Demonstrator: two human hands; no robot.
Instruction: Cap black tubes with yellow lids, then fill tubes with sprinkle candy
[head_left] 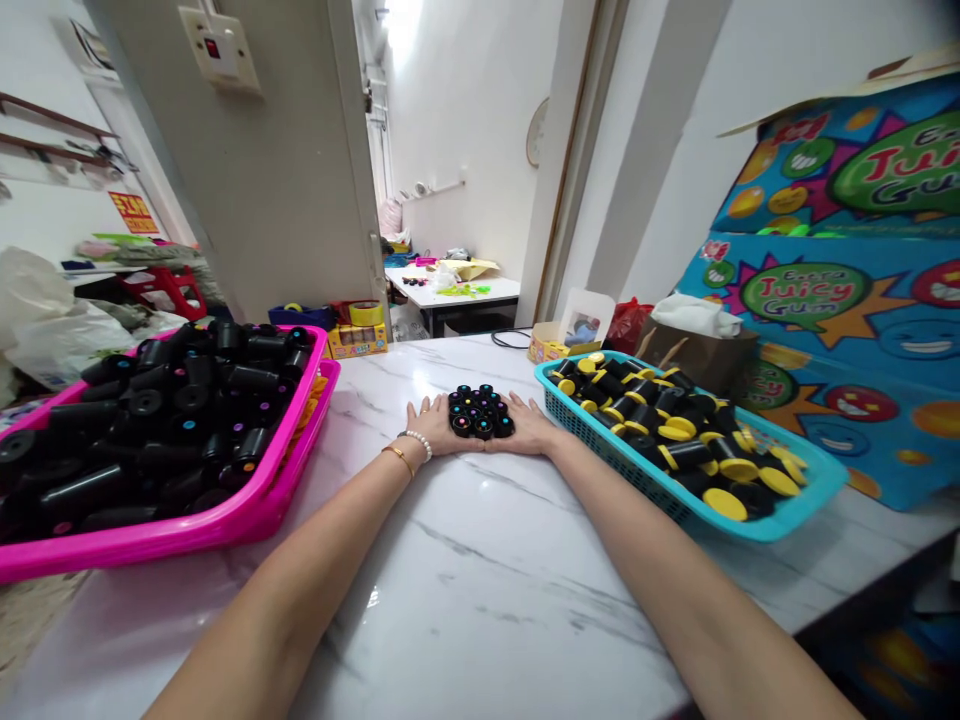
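Note:
A cluster of several small black tubes [480, 411] stands upright on the white marble table [480, 580], their open tops showing coloured dots. My left hand [431, 428] lies flat against the cluster's left side, fingers stretched forward, with a pearl bracelet and a gold bangle on the wrist. My right hand [527, 427] presses flat against the right side the same way. Both hands cup the group between them.
A pink tray [247, 510] heaped with black tubes sits at the left. A blue basket [795, 500] of black tubes with yellow caps sits at the right. Colourful gum boxes [847, 300] stand behind it. A paper bag with tissue [697, 345] and an open doorway lie beyond.

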